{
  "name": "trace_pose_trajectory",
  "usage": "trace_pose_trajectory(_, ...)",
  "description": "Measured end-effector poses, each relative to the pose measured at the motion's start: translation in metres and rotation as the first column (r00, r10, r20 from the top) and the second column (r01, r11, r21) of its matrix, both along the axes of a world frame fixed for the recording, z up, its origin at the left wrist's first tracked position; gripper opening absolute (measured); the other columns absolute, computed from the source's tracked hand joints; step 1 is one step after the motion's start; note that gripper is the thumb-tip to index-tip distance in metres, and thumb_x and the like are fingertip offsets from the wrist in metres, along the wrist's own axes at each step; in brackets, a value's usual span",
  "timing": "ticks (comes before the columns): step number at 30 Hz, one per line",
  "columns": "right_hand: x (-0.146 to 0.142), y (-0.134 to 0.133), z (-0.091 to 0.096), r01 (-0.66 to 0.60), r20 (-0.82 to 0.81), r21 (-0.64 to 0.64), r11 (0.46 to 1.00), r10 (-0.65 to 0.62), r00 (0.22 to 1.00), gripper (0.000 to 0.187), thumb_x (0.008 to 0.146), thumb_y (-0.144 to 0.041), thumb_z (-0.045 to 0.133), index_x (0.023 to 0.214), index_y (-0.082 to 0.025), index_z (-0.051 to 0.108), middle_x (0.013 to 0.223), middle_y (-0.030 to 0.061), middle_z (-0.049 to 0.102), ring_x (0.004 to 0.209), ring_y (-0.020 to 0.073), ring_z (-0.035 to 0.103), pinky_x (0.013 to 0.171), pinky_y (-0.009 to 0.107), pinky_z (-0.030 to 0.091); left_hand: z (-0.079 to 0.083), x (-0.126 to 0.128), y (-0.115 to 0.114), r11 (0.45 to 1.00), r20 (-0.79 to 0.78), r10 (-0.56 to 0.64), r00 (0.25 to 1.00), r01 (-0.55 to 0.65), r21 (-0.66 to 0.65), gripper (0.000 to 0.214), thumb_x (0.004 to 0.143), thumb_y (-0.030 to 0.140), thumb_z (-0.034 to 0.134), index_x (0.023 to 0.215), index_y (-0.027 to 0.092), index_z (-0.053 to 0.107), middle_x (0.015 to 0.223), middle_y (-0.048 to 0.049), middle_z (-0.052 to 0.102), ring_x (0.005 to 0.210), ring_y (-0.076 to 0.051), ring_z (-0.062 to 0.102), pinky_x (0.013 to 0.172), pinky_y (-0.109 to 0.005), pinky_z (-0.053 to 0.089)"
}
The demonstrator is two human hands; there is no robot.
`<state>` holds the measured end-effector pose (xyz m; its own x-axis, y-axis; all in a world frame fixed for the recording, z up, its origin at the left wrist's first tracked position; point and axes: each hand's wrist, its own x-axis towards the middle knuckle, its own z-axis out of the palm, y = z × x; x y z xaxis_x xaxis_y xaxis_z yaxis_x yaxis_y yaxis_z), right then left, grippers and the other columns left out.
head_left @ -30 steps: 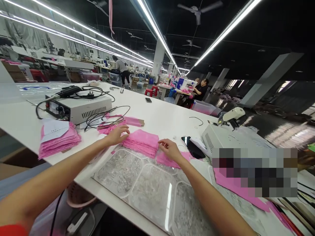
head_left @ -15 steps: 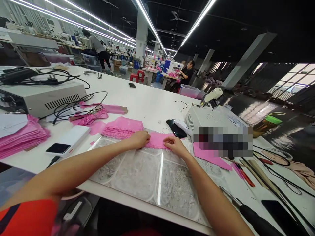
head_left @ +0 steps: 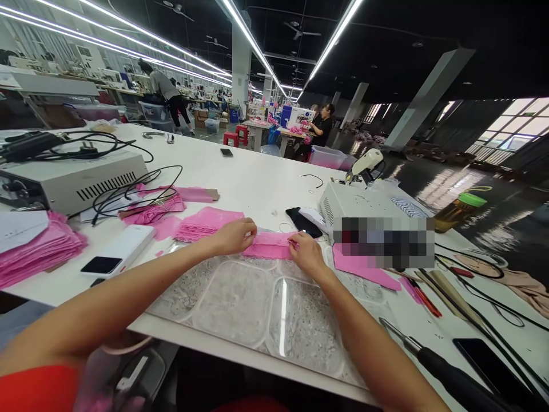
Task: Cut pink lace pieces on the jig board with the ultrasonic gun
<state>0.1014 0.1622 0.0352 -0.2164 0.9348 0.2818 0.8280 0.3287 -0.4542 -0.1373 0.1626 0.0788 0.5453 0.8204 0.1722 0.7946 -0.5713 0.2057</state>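
1. Nearest the camera, a clear moulded tray (head_left: 240, 297) lies at the front edge of the white table (head_left: 257, 177), its wells full of tiny pale bits too small to make out.
2. Just beyond it, the left hand (head_left: 234, 236) and right hand (head_left: 306, 254) meet on one pink piece (head_left: 270, 246), fingers curled tight and pinching its two ends. It lies at the tray's far rim.
3. A second ago the left hand rested on the pink stack (head_left: 206, 223) and the right hand lay flat. Both have since closed on the single piece, so the work has passed from stack to piece.
4. Counted: two neat pink stacks, this one and a larger stack (head_left: 38, 252) at far left, and one loose pink heap (head_left: 150, 212) under cables.
5. Three dark phones are in view: a black phone (head_left: 302, 222), a far phone (head_left: 226, 152) and a near-right phone (head_left: 493, 366). There is also one white device (head_left: 115, 252).
6. Two machines flank the hands, a grey box (head_left: 72, 177) and a white unit (head_left: 369, 206).
7. Far back, two other people are at work, a seated person (head_left: 321, 126) and a standing person (head_left: 165, 91).
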Motion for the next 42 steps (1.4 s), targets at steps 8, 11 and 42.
trace_pose_trajectory(8, -0.001, -0.08, -0.001, -0.393, 0.104, -0.092, 0.915, 0.401, 0.91, 0.024, 0.078, -0.009, 0.054, 0.085, -0.022, 0.072, 0.087, 0.0044, 0.066, 0.081, 0.0153, 0.059, 0.071, 0.027, 0.044, -0.007, -0.052, -0.068, 0.971, -0.054, -0.221, 0.974, 0.214, -0.104, 0.015, 0.068, 0.006, 0.054, 0.069, 0.018, 0.063, 0.106, -0.0025, 0.068, 0.093, -0.018, 0.064, 0.084, -0.025, 0.048)
trace_pose_trajectory(11, 0.002, -0.081, -0.006, -0.432, -0.061, -0.105, 0.896, 0.428, 0.902, 0.029, 0.076, -0.01, 0.053, 0.095, -0.022, 0.072, 0.093, 0.005, 0.068, 0.078, 0.0143, 0.06, 0.072, 0.028, 0.046, -0.006, -0.054, -0.074, 0.974, -0.106, -0.181, 0.978, 0.163, -0.154, 0.02, 0.069, 0.004, 0.053, 0.074, 0.019, 0.066, 0.097, -0.0019, 0.069, 0.086, -0.017, 0.065, 0.08, -0.024, 0.049)
trace_pose_trajectory(42, -0.003, 0.0, -0.011, -0.303, -0.319, -0.254, 0.918, 0.216, 0.923, 0.029, 0.073, -0.03, 0.051, 0.088, -0.017, 0.073, 0.073, 0.0027, 0.071, 0.063, 0.0147, 0.061, 0.062, 0.028, 0.047, -0.034, -0.003, 0.004, 0.985, -0.177, -0.026, 0.984, -0.005, -0.173, 0.029, 0.096, 0.035, 0.057, 0.117, 0.015, 0.059, 0.116, -0.0085, 0.062, 0.098, -0.019, 0.063, 0.085, -0.04, 0.055)
